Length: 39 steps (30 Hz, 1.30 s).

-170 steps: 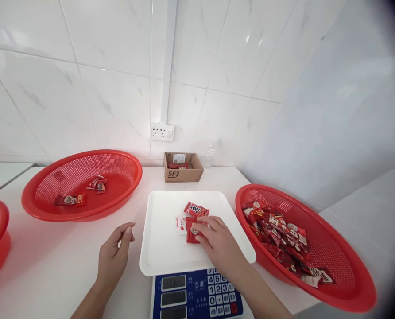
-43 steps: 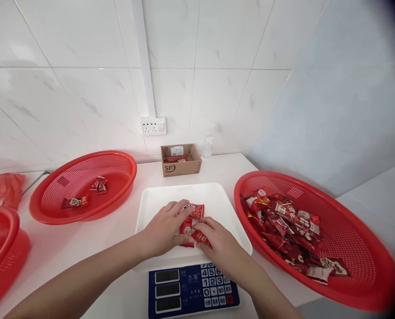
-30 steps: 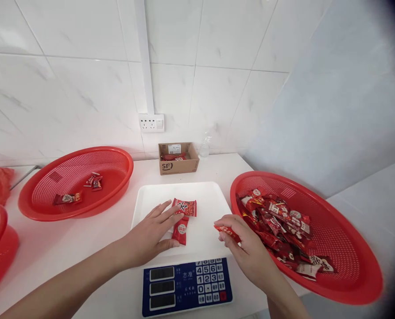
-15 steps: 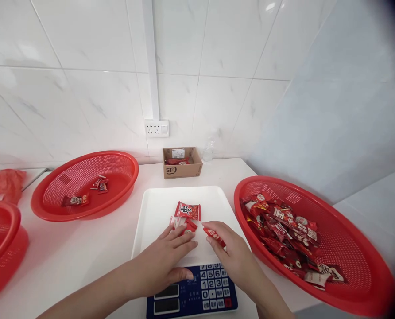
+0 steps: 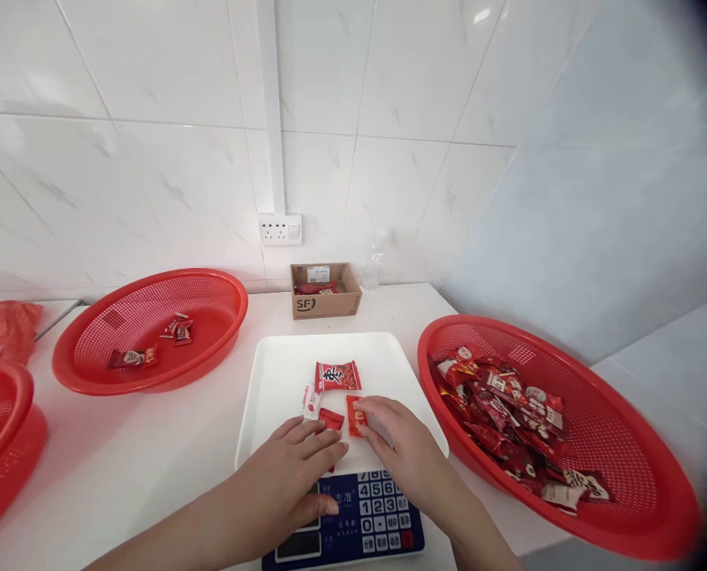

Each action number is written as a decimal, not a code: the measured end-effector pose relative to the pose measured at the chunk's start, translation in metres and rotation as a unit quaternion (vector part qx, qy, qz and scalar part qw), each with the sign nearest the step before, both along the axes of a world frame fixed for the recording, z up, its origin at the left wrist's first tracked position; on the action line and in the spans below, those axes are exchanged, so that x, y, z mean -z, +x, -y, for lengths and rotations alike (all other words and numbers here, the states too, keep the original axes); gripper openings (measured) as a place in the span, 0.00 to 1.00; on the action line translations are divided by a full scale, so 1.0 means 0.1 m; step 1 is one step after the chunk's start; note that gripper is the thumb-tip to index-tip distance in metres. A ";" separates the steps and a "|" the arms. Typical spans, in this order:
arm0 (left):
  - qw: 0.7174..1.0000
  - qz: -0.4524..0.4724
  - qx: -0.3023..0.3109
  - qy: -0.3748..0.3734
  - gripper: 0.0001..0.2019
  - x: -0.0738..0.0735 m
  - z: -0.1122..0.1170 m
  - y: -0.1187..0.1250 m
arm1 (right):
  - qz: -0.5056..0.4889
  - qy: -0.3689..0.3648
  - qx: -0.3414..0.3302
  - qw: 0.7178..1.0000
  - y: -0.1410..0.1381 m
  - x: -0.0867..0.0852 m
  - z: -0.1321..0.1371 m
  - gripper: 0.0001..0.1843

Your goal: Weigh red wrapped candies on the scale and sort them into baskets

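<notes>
A white scale tray (image 5: 282, 373) holds several small snack packets: a red one with a white label (image 5: 337, 375), a white one (image 5: 311, 400), and two small red ones (image 5: 331, 418) (image 5: 354, 414). My right hand (image 5: 398, 448) lies on the tray, its fingertips pinching the right small red packet. My left hand (image 5: 294, 468) rests flat with fingers stretched out over the tray's front edge and the blue scale (image 5: 353, 527), fingertips beside the other small red packet.
A red basket (image 5: 567, 357) heaped with red packets stands at the right. Another red basket (image 5: 151, 333) with a few packets is at the left, a third (image 5: 0, 428) at the far left edge. A cardboard box (image 5: 326, 290) and a small bottle (image 5: 369, 273) sit by the tiled wall.
My right hand carried a small red packet from beside the right basket back onto the tray and set it down. My left hand slid back toward the scale's front.
</notes>
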<state>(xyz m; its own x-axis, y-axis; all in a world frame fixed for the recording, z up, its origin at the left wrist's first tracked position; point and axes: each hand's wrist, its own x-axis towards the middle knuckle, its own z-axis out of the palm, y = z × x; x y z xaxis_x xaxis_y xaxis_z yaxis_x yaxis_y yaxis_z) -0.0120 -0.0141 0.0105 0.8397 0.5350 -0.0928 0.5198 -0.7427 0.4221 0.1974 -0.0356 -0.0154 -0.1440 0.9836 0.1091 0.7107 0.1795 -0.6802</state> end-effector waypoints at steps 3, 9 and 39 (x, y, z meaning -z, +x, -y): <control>1.000 0.016 0.001 0.001 0.24 -0.01 0.00 0.01 | 0.019 -0.006 -0.014 1.000 -0.01 0.00 0.02 0.17; 1.000 0.002 0.004 0.013 0.26 0.07 -0.06 0.06 | 0.054 0.026 -0.026 0.998 -0.05 0.05 -0.02 0.20; 0.979 0.121 -0.154 0.058 0.22 0.15 0.02 -0.32 | 0.051 0.133 0.147 0.979 0.56 -0.13 0.39 0.16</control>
